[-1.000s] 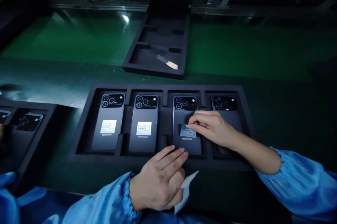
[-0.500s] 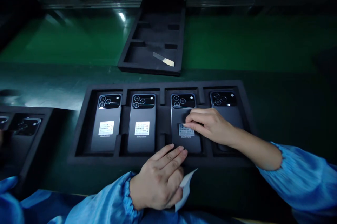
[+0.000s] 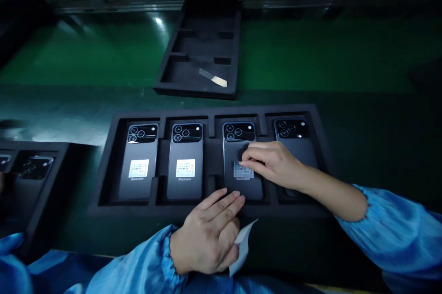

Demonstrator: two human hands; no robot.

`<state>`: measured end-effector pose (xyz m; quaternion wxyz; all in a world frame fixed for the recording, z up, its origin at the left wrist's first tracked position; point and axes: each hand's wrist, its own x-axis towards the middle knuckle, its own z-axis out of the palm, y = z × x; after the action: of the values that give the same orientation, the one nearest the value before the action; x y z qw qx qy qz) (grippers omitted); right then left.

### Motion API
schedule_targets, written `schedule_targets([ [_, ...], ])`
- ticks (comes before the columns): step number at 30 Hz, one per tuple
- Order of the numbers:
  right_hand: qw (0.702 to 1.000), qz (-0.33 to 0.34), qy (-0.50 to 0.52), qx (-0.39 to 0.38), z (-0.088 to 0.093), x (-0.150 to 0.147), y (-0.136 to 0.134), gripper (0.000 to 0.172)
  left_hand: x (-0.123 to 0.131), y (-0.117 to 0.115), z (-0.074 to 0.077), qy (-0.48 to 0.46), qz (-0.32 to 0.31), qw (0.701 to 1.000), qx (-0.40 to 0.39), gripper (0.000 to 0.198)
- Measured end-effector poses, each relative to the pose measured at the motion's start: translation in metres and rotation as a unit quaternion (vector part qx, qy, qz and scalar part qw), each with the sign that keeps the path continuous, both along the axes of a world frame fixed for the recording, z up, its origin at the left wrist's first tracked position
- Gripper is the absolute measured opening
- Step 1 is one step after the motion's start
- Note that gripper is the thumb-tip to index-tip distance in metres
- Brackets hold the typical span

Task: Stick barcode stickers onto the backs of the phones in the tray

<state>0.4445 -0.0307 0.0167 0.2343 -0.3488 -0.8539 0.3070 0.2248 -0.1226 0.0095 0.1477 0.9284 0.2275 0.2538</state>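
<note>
hands sit close together at one phone. the right hand reaches in from the side, forearm slanting low across the fourth slot, fingers bunched with their tips at the edge of the white label on the third blackview phone; whether they pinch it or only press it can't be told. the left hand lays its fingertips on that phone's lower end, which seems to steady it, while its curled fingers keep a white paper strip against the palm. the black foam tray seats four phones backs up, each in its own slot, which keeps them apart and still on the green tabletop.
</note>
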Motion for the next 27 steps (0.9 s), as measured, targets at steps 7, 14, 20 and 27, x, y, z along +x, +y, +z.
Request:
schedule_targets([
  [7,1.0,-0.001,-0.004,0.003,0.0006,-0.0004,-0.0014,0.023,0.0004,0.0004,0.0007,0.001,0.004,1.0,0.001,0.028],
  [14,1.0,0.0,-0.008,0.005,0.0014,0.0006,-0.0011,0.022,-0.0001,0.0007,0.0012,0.001,0.001,1.0,-0.002,0.028],
  [20,1.0,-0.003,-0.008,0.009,-0.0001,-0.0001,-0.0009,0.023,0.0004,0.001,0.0012,-0.001,0.004,1.0,0.002,0.029],
  [27,1.0,-0.003,-0.007,0.011,0.0007,0.0005,-0.0012,0.023,-0.0012,0.0003,0.0002,-0.005,-0.002,1.0,-0.006,0.028],
])
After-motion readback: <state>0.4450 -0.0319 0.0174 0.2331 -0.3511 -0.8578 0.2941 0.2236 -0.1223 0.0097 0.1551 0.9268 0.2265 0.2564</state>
